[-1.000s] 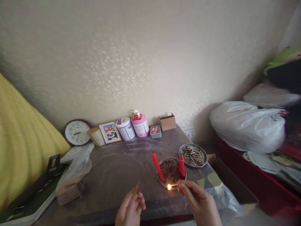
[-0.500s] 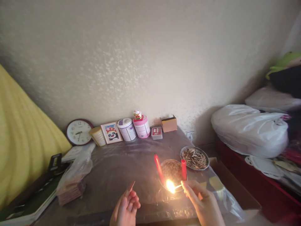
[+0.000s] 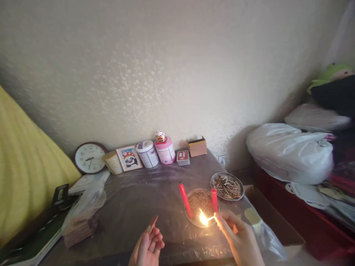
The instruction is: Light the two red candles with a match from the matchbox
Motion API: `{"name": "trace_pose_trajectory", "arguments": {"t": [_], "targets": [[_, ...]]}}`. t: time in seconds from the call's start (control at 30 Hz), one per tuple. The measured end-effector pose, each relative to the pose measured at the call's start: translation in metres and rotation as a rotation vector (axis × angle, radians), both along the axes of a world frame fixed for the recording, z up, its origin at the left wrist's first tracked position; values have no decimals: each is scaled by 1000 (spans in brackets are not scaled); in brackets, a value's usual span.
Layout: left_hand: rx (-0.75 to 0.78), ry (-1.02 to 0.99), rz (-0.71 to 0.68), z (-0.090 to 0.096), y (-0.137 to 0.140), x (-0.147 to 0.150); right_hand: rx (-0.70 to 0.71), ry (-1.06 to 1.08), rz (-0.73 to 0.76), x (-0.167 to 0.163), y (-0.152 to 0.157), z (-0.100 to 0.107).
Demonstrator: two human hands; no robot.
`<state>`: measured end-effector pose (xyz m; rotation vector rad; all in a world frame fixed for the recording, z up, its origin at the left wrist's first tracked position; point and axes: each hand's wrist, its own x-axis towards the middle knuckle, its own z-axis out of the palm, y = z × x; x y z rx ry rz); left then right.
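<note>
Between the thumb and fingertips of my right hand (image 3: 235,232) is a burning match (image 3: 211,218), its flame (image 3: 203,217) pointing left at the near rim of a round dish (image 3: 200,197) of brown grainy filling. Two red candles stand in the dish: the left candle (image 3: 185,200) leans and has a dark wick, while the right candle (image 3: 214,200) is more upright. Neither candle shows a flame. My left hand (image 3: 146,246), fingers curled, holds a small matchbox (image 3: 152,224) seen nearly edge-on, left of the dish and apart from it.
A plate of matchsticks (image 3: 227,187) is behind and right of the dish. Along the wall stand a clock (image 3: 90,158), a framed panda picture (image 3: 129,159), tins (image 3: 165,150), a card box (image 3: 183,157) and a carton (image 3: 198,146). Plastic sheeting (image 3: 273,240) covers the table's right edge.
The match flame has shrunk from a round glare to a narrower, upward-slanting tongue. Both hands keep nearly the same places; the whole view has shifted slightly.
</note>
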<state>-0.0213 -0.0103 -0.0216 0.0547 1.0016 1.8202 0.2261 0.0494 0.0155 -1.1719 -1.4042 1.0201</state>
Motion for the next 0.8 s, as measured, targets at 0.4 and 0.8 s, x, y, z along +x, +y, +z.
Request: {"name": "trace_pose_trajectory", "arguments": {"t": [0.4,0.8], "targets": [[-29,-118,-20,-19,0,-15,3,66,-6,4,8,-7],[-79,-139,34,-10,2,-8,29,94,-28,2,14,-10]]}}
